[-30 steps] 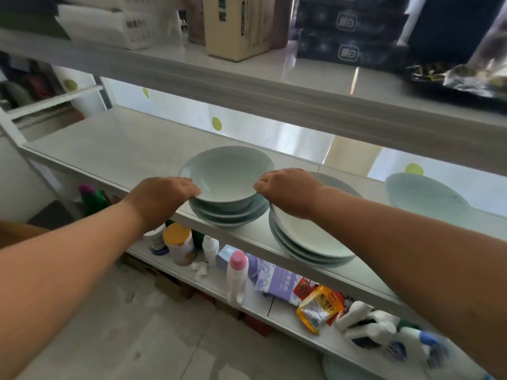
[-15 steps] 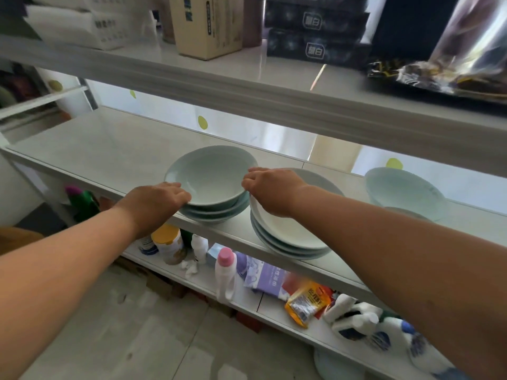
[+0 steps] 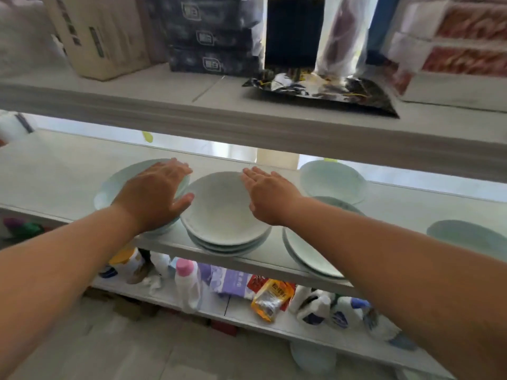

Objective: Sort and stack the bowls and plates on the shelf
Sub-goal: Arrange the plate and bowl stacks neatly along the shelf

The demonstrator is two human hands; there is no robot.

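Note:
Pale green dishes stand along the middle shelf [image 3: 55, 171]. A stack of bowls [image 3: 112, 185] is at the left, and my left hand [image 3: 156, 193] lies over it, palm down with fingers spread, gripping nothing. Beside it is a stack of deep plates [image 3: 222, 215]. My right hand [image 3: 269, 196] hovers flat above that stack's right rim, fingers straight and empty. My right forearm partly hides another plate stack [image 3: 307, 253]. A single bowl [image 3: 332, 182] sits further back, and one more dish [image 3: 466, 237] is at the far right.
The upper shelf [image 3: 219, 119] hangs low over the dishes and carries a cardboard box [image 3: 101, 37], dark packs [image 3: 214, 37] and a foil bag [image 3: 323, 89]. The lower shelf holds bottles, among them a pink-capped one [image 3: 186, 283], and an orange packet [image 3: 271, 297].
Both hands have let go of the top bowl's rim and opened flat, the left over the bowls and the right over the plates. The view has tilted up and shifted right.

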